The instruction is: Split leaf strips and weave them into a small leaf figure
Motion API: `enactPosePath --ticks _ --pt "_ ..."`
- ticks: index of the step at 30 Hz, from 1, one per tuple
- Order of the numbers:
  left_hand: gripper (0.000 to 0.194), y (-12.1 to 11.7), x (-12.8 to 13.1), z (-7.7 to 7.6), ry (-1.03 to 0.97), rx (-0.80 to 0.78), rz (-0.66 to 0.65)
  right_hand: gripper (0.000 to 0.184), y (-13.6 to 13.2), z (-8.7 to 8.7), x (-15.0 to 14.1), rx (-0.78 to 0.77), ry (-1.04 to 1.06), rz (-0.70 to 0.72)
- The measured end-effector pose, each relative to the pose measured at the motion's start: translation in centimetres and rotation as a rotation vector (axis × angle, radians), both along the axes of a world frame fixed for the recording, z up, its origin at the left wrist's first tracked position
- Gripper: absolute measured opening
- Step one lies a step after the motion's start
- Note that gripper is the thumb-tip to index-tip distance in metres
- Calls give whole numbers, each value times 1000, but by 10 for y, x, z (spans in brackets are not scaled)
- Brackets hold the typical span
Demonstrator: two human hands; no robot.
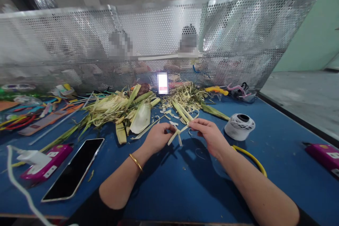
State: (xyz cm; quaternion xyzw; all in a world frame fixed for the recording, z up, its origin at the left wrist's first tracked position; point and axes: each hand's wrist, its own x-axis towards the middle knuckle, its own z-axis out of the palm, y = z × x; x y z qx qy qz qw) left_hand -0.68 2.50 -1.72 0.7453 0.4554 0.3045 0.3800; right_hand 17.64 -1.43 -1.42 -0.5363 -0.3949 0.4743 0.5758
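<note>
Pale green strips of what looks like corn husk [179, 133] cross each other between my two hands, a little above the blue table. My left hand [160, 137], with a gold bangle at its wrist, pinches the crossing strips from the left. From the other side my right hand [207, 131] grips a strip end between thumb and fingertips. Just beyond the hands lie longer husk pieces [182, 112] and small scraps. To the right of my right hand stands a spool of white thread [239, 127]. The exact fold at the crossing is too small to make out.
A heap of husks [113, 107] lies left of centre, a pile of shredded husk [189, 95] behind. A phone [75, 169] and a purple power strip [49, 162] sit at left. A yellow tube [251, 159] curves beside my right forearm. A perforated metal screen [159, 24] spans the back.
</note>
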Motion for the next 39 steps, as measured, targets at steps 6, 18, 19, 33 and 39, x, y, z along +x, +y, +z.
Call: enactPosePath --ticks 6,18,19,33,39 --pt "21 -9 9 5 -411 -257 240 27 -4 5 1 -9 112 -49" --pt "8 -24 20 0 -470 -237 125 24 -13 10 -12 172 -103 191" --pt "8 -24 20 2 -456 -233 107 25 -13 10 -11 176 -125 180" --pt "36 -26 8 19 -493 -595 -51 22 -14 14 -2 305 -333 320" --pt "31 -29 9 17 -522 -611 -68 24 -13 13 -3 251 -266 307"
